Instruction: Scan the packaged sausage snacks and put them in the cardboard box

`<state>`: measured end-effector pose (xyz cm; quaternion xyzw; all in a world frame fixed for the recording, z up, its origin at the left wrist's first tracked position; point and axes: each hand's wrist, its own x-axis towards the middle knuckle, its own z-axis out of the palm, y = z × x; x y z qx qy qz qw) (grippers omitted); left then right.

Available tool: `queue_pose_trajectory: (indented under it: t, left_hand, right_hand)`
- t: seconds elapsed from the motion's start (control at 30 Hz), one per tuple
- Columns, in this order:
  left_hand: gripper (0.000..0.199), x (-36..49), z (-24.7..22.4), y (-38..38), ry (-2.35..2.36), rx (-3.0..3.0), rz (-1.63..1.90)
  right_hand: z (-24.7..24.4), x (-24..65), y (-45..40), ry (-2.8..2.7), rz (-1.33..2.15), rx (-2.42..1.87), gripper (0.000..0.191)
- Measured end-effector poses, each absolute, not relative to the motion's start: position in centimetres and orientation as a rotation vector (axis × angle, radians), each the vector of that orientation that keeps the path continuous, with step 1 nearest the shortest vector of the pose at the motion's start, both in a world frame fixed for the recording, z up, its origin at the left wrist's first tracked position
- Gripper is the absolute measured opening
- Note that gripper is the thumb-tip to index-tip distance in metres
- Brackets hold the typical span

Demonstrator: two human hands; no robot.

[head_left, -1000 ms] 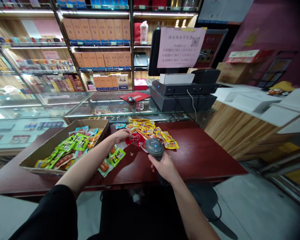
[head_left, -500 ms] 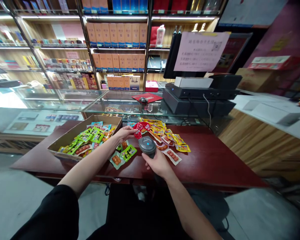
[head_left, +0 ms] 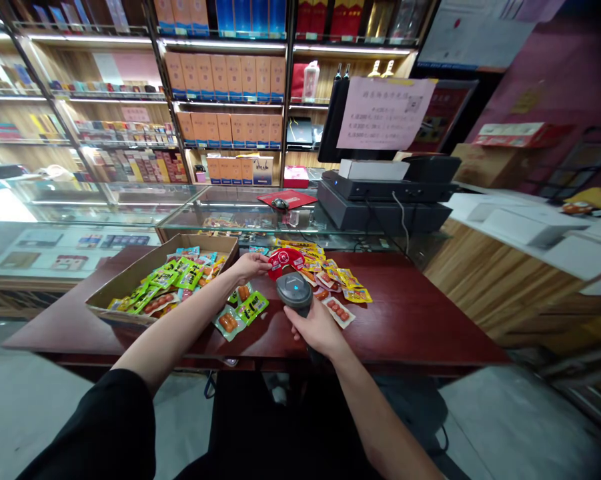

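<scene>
My left hand (head_left: 253,265) pinches the left end of a curved red packet (head_left: 286,259), held up over the table. Just below and right of it, my right hand (head_left: 316,325) is wrapped round the handle of a dark grey handheld scanner (head_left: 294,288), which shows a small blue light. The scanner's head covers part of the snacks behind it. Green and clear snack packets (head_left: 253,307) lie left of the scanner. Yellow packets (head_left: 347,278) and a clear packet of small sausages (head_left: 339,311) lie to its right.
An open cardboard box (head_left: 100,289) of snack packets stands on the left of the dark red table (head_left: 420,320). Behind are a glass counter (head_left: 220,199), a mouse (head_left: 280,204) and a monitor with a paper sheet (head_left: 384,113). White boxes (head_left: 535,227) stand at the right.
The whole view has shifted slightly. The red packet has turned and now shows as a wider arch above the scanner. Both hands keep their holds.
</scene>
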<state>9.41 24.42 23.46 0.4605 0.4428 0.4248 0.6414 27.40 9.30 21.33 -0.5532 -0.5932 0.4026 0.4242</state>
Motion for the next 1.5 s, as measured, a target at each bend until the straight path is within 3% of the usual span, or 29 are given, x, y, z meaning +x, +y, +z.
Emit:
queue_pose_trajectory:
  t: [0.27,0.53,1.07,1.27,1.5]
  left_hand:
    - [0.024,9.6,23.9,24.0,1.04,1.074,0.949]
    - [0.022,8.0,24.7,23.8,1.005,1.073,0.993]
    - [0.039,-11.1,28.3,17.0,1.258,0.995,1.517]
    - [0.038,-7.6,27.9,18.3,1.209,1.029,1.419]
    - [0.038,5.1,26.1,22.5,1.003,1.107,1.183]
  right_hand:
    - [22.5,27.5,8.9,-1.494,0.985,-1.425,0.02]
    - [23.1,27.6,8.6,-1.481,1.006,-1.419,0.029]
    - [23.0,21.1,12.6,-1.683,1.195,-1.218,0.028]
    - [23.6,22.0,12.6,-1.659,1.207,-1.214,0.027]
    - [23.0,28.2,12.7,-1.412,1.117,-1.345,0.032]
